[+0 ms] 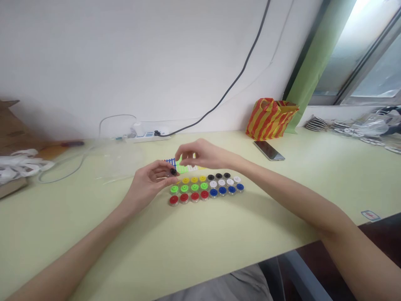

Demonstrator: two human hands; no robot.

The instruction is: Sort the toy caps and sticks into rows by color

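My left hand [153, 179] is closed with a small clear container with a black top [173, 171] between its fingers, left of the rows. Above the back of the rows, my right hand [199, 154] has its fingers bent in a pinch; whatever is in it is too small to make out. Under it lie flat toothed plastic strips, with blue strips [171, 162] and green strips [182, 168] showing. Closer to me stand rows of round clear containers with coloured tops: yellow [194, 179], green [194, 187], red [194, 196], black [219, 176], white [221, 182] and blue [222, 190].
A phone [268, 150] lies right of the hands, before a red-and-yellow striped bag [271, 119]. At the wall sits a power strip [147, 137] with a black cable [228, 90]. Clear plastic [120, 163] and white strips [23, 165] lie left; stacked discs [315, 123] lie far right.
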